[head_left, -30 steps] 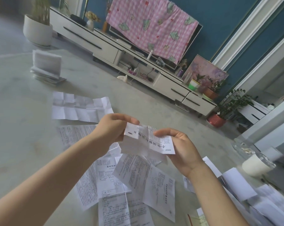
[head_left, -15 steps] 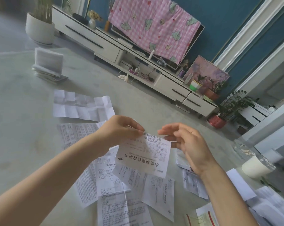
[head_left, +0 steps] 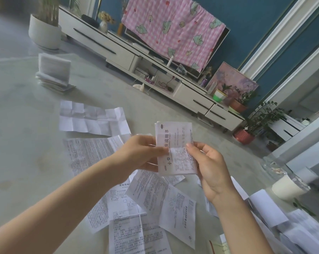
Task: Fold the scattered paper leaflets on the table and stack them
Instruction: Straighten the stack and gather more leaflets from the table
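A printed leaflet (head_left: 176, 142) stands upright in the air above the table, held between both hands. My left hand (head_left: 136, 154) pinches its left edge with thumb and fingers. My right hand (head_left: 210, 169) holds its right edge, thumb on the front. Below them several unfolded printed leaflets (head_left: 155, 202) lie scattered and overlapping on the pale table (head_left: 23, 136). A creased blank sheet (head_left: 92, 118) lies flat further back. At the far left stands a stack of folded leaflets (head_left: 54, 74), its top one propped up.
More loose sheets (head_left: 268, 208) pile up at the right edge. A white cup (head_left: 287, 187) and a glass dish (head_left: 276, 169) sit at the right. Beyond the table are a white TV cabinet (head_left: 118, 52), a pink cloth, potted plants.
The leaflet was opened out, hanging from my left hand alone for a moment; now it is turned upright and my right hand has taken hold of its right edge again.
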`<state>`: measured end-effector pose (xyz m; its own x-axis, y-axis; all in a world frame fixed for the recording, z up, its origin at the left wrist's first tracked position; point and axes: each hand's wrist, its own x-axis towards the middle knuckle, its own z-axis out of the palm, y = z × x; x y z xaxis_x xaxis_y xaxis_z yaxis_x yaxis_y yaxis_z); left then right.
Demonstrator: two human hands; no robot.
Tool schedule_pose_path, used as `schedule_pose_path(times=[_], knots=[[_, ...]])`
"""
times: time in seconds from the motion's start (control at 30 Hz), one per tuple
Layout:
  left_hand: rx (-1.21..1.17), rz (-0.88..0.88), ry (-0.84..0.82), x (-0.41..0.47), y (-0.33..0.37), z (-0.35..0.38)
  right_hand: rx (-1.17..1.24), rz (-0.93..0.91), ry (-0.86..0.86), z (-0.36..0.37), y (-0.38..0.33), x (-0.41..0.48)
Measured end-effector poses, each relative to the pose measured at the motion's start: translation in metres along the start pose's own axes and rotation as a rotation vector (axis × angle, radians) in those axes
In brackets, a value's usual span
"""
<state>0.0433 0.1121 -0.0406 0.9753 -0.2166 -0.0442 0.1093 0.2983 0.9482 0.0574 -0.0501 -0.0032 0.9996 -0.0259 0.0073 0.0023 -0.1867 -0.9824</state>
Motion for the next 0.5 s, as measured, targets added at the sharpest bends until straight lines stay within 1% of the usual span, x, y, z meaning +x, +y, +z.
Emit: schedule_pose_path(times=[0.1,0.17,0.23,0.3,0.37,0.43,0.5], knots=[[0.018,0.023,0.135,0.0,-0.003,0.003,-0.015,0.007,-0.083,0.0,0.002,-0.003],[0.017,0.024,0.174,0.0,-0.002,0.0,-0.037,0.011,-0.144,-0.002,0.002,-0.005],[0.023,0.018,0.181,0.0,-0.002,0.0,-0.071,-0.005,-0.165,-0.003,0.003,-0.005],[-0.046,-0.001,0.192,0.0,0.0,0.002,-0.093,-0.025,-0.146,-0.004,0.004,-0.005],[-0.185,-0.053,0.21,0.0,0.003,0.004,-0.117,-0.059,-0.113,-0.005,0.007,-0.005],[-0.255,-0.101,0.169,0.001,0.003,0.004,-0.15,-0.109,-0.087,-0.007,0.009,-0.006],[-0.159,-0.136,0.074,0.001,-0.001,0.003,-0.178,-0.159,-0.065,-0.007,0.012,-0.007]])
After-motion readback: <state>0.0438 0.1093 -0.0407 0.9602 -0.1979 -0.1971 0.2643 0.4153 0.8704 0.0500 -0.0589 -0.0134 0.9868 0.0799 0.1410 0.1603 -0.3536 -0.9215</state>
